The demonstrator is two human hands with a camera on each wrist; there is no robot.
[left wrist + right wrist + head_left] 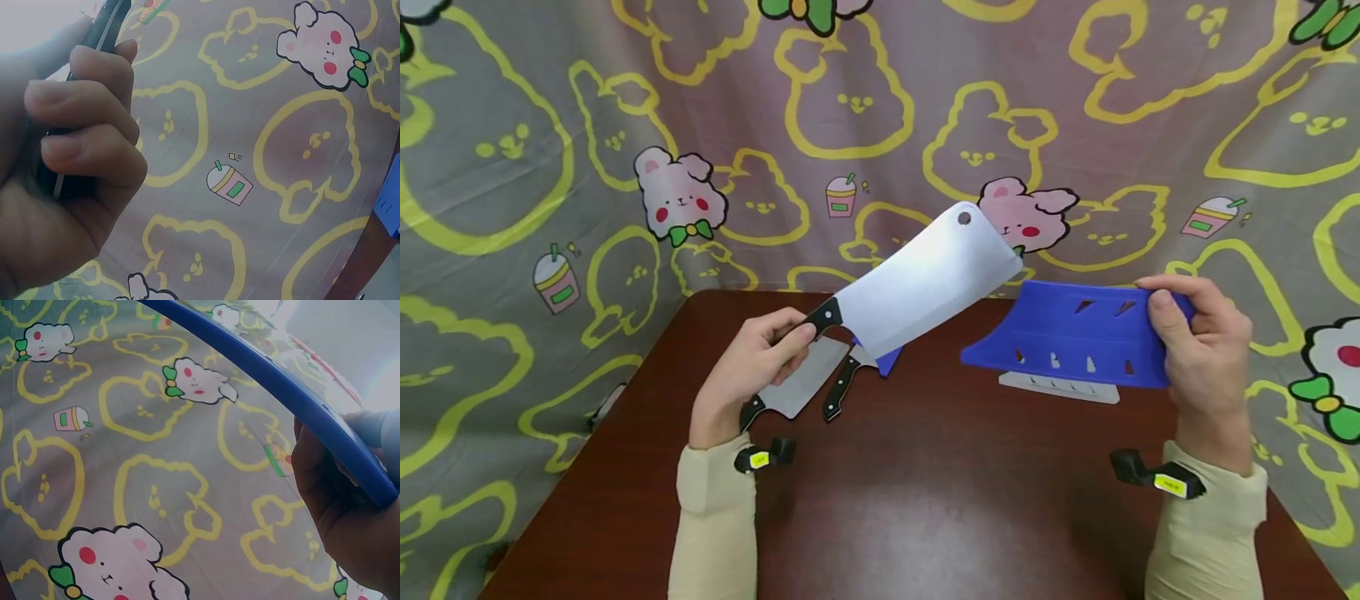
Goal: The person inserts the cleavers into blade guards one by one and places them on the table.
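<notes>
My left hand [758, 357] grips the black handle of a large cleaver [928, 279], its broad steel blade raised and slanting up to the right, with a hole near the tip. In the left wrist view, curled fingers [94, 112] wrap that handle. My right hand [1210, 354] pinches the right end of a blue slotted plastic panel [1052, 321], thumb on the near face. The panel has a curved left end and is held up over the table, apart from the blade. Seen edge-on, the blue panel [275, 381] bows across the right wrist view.
On the brown table [917, 492] at the left lie a second cleaver [808, 379] and a small black-handled knife [841, 385]. A blue piece [889, 360] shows beside them, partly hidden. Below the panel is a white slotted strip [1060, 387]. A patterned curtain [865, 100] surrounds the table.
</notes>
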